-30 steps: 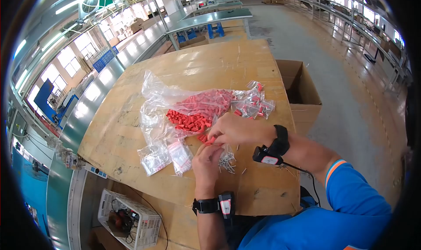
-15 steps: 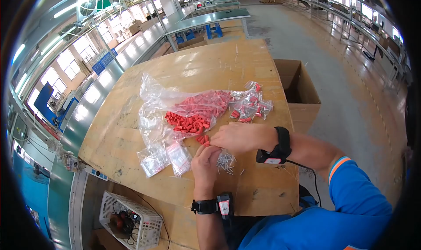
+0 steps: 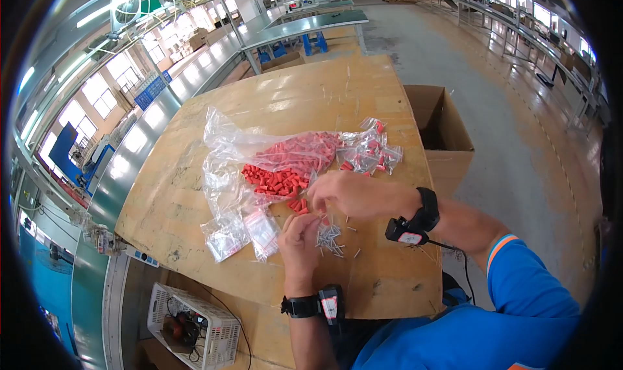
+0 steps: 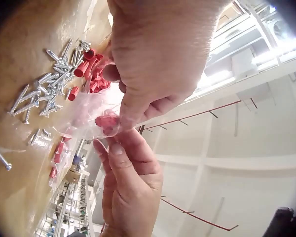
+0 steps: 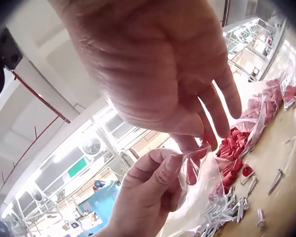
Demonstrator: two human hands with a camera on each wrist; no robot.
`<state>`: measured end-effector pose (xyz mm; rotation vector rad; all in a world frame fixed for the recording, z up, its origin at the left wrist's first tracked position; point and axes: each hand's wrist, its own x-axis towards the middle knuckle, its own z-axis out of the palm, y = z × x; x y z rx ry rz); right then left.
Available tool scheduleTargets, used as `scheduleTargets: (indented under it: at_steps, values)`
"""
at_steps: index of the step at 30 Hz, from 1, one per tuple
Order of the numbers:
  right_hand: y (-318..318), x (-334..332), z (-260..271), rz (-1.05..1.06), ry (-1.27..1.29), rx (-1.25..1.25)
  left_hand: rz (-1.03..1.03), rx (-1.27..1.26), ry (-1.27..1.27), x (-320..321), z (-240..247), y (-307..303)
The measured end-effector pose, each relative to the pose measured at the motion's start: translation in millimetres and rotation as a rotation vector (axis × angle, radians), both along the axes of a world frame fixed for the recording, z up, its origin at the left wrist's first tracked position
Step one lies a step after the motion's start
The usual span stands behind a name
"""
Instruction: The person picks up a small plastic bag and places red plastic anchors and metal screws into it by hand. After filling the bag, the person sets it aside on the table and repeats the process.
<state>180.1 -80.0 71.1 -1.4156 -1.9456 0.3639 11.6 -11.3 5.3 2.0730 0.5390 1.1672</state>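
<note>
The small bag (image 5: 205,178) is clear and crinkled, with red showing through, near the silver screws (image 3: 330,240). The left hand (image 3: 300,246) pinches its edge; the right hand (image 3: 363,196) meets it (gripping or not, I cannot tell).

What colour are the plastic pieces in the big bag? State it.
The plastic pieces are red; the head view shows it best.

Red plugs (image 5: 191,174) show through the raised clear bag (image 5: 200,192).
</note>
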Motion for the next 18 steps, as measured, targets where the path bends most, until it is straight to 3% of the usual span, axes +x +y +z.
scheduleTargets:
  at_steps: [3, 9, 15, 18]
  values:
    - [3.6, 6.2, -6.1, -0.082, 0.055, 0.142, 0.005, -0.007, -0.036, 0.5, -3.2, 1.4]
    - [-2.0, 10.6, -8.5, -0.081, 0.068, 0.045, 0.078, -0.084, -0.07, 0.8, -5.4, 0.8]
    - [-12.2, 16.3, -21.7, -0.147, -0.136, -0.115, 0.174, -0.201, -0.154, -2.6, -7.7, 2.8]
    - [-13.3, 17.4, -41.3, -0.066, -0.247, -0.157, 0.205, -0.216, -0.138, -3.0, -5.1, 2.1]
